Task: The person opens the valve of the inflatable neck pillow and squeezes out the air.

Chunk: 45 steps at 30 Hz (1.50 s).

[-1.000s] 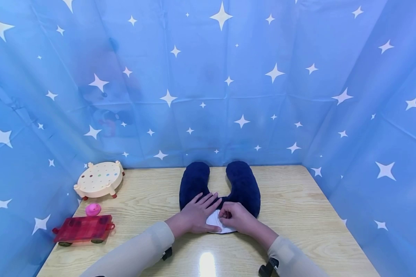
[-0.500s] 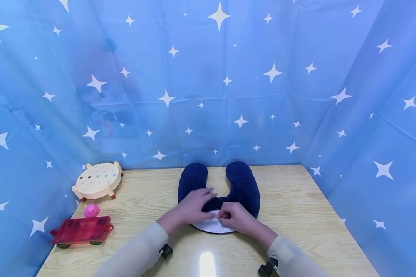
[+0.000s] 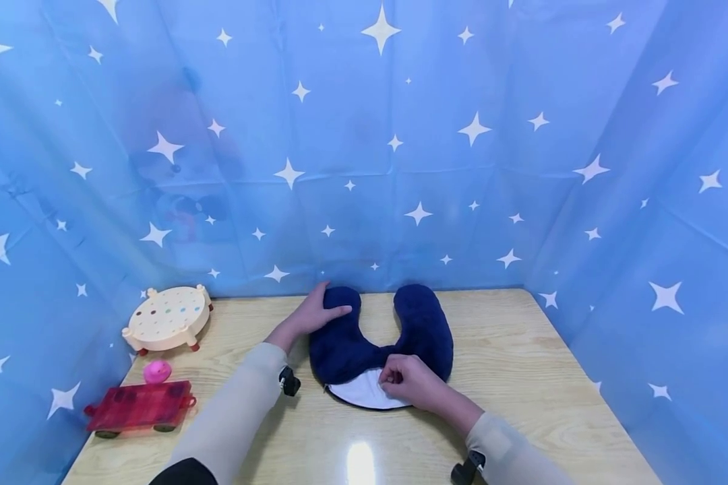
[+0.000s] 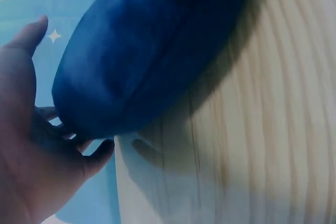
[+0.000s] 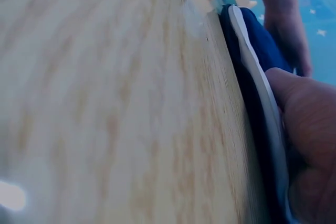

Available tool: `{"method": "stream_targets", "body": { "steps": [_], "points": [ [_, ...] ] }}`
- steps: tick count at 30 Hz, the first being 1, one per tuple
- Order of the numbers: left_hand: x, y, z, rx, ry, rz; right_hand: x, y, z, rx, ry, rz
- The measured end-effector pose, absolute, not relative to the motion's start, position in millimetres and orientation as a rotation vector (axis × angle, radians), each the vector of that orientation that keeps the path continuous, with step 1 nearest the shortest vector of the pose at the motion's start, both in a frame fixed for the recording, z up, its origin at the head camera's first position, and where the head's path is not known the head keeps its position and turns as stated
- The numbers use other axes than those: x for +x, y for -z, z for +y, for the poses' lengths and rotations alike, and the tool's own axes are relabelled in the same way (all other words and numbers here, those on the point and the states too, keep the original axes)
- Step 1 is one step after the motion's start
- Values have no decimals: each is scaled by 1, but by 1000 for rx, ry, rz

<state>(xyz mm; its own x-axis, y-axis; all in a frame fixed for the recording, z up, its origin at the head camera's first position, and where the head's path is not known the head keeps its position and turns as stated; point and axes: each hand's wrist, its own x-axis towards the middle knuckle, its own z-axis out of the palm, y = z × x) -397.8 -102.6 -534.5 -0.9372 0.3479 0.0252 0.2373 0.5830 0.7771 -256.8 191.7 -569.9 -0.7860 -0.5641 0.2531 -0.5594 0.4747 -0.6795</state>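
Observation:
A navy U-shaped neck pillow [image 3: 429, 330] lies on the table, both arms pointing to the back curtain. Along its near curved side the cover is parted and white inner fabric [image 3: 359, 391] shows. My left hand [image 3: 312, 313] is at the far end of the pillow's left arm, thumb spread over the top. In the left wrist view, the fingers of that hand [image 4: 42, 150] reach round the rounded end. At the white fabric, my right hand [image 3: 412, 382] pinches the pillow with curled fingers; the fingertips are partly hidden. The right wrist view shows a white strip [image 5: 262, 85] along the pillow's edge.
A cream round toy stool-like piece [image 3: 168, 316] with coloured dots stands at the back left. Nearer are a small pink toy [image 3: 157, 371] and a translucent red wheeled toy cart [image 3: 139, 405]. A starry blue curtain [image 3: 364, 135] borders the wooden table [image 3: 522, 377].
My left hand has lifted off the white fabric and moved back and left to the far end of the pillow's left arm. The right hand stays in place.

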Motion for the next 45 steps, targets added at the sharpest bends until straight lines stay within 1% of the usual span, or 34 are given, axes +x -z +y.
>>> {"method": "stream_targets", "body": {
  "steps": [8, 14, 18, 24, 30, 39, 45],
  "points": [
    [-399, 526, -91, 467, -1451, 2701, -258, 569, 190, -1026, 1235, 2702],
    [-397, 520, -90, 651, -1586, 2649, -257, 568, 191, -1026, 1241, 2698],
    [-384, 517, -85, 788, -1608, 2522, -256, 568, 192, -1029, 1252, 2682],
    [-360, 512, -76, 1008, -1471, 2504, -256, 569, 193, -1000, 1234, 2670],
    [-338, 509, -76, 1230, -1303, 2590, -255, 568, 193, -972, 1214, 2661],
    [-312, 514, -84, 1343, -1201, 2652, -254, 569, 192, -979, 1220, 2655],
    [-298, 522, -88, 1412, -995, 2676, -255, 570, 194, -1009, 1226, 2662]
  ]
}}
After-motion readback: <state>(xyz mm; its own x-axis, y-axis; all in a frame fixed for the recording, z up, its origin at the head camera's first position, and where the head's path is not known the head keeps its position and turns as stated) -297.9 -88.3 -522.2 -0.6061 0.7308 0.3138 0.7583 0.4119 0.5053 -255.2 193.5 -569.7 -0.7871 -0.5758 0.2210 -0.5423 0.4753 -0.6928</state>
